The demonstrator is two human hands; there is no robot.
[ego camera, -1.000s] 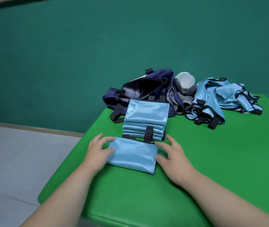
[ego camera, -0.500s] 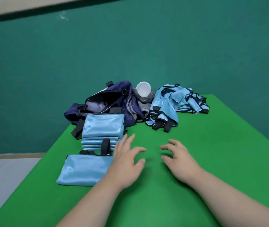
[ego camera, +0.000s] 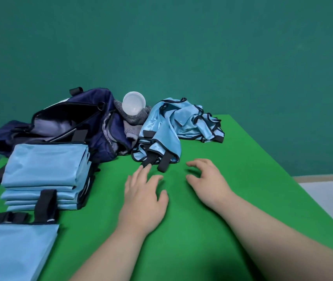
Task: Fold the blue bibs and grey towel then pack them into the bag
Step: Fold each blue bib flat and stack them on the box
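Left hand [ego camera: 144, 196], right hand [ego camera: 208, 180]: fingers apart, holding nothing. Folded bib [ego camera: 13, 252] cut off at near left corner of table [ego camera: 242, 159]. Grey towel [ego camera: 134, 119] partly hidden behind bag [ego camera: 100, 106].

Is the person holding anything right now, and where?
Nothing is held: the left hand and right hand are both empty, near the unfolded bibs.

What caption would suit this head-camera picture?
Both empty, left hand and right hand near crumpled bibs; folded stack and open bag lie left.
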